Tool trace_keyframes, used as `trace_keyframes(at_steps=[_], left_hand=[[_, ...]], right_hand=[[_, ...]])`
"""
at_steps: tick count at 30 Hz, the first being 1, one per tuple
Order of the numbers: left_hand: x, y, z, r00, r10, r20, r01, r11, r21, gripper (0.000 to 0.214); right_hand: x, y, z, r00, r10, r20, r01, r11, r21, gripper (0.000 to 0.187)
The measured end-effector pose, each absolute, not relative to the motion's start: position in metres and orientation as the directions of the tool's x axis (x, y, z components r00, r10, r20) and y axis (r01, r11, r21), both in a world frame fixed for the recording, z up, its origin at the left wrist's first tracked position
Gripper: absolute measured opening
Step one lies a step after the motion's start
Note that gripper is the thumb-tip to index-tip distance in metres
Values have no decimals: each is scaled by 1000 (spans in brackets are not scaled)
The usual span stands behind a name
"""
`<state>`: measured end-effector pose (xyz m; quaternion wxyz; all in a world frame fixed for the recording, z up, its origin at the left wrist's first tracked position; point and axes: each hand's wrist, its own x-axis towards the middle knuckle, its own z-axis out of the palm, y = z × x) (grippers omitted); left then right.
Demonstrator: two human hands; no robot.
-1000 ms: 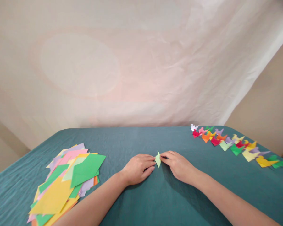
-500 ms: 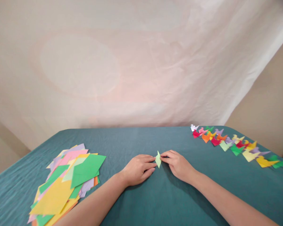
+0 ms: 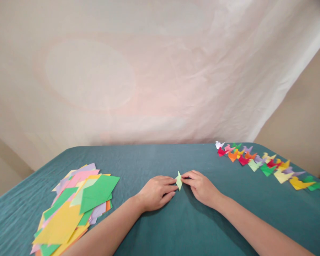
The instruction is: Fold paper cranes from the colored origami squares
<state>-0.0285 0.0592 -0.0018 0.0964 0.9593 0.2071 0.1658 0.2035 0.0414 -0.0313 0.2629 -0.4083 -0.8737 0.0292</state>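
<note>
A small pale green folded paper (image 3: 179, 181) lies on the teal tablecloth (image 3: 160, 156) between my two hands. My left hand (image 3: 156, 192) rests on the cloth with its fingertips pressed against the paper's left edge. From the other side, my right hand (image 3: 200, 187) pinches the paper's right edge with curled fingers. Both forearms stretch in from the bottom of the view.
A loose pile of coloured paper squares (image 3: 74, 204) lies at the front left. A row of several finished folded paper figures (image 3: 264, 163) in many colours runs along the right side of the table. A creased white sheet (image 3: 149, 71) hangs behind.
</note>
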Motion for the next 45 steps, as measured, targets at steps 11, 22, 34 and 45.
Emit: trace_keyframes(at_steps=[11, 22, 34, 45], left_hand=[[-26, 60, -2, 861, 457, 224, 402, -880, 253, 39], [-27, 60, 1, 853, 470, 227, 401, -868, 292, 42], [-27, 59, 2, 850, 478, 224, 402, -861, 313, 39], [-27, 60, 3, 839, 489, 237, 383, -842, 379, 35]], right_hand=[[203, 40, -31, -520, 737, 431, 693, 660, -291, 47], [200, 36, -28, -484, 765, 425, 699, 630, -338, 56], [197, 32, -27, -443, 767, 464, 729, 610, -311, 50], [196, 31, -31, -418, 791, 446, 723, 587, -364, 44]])
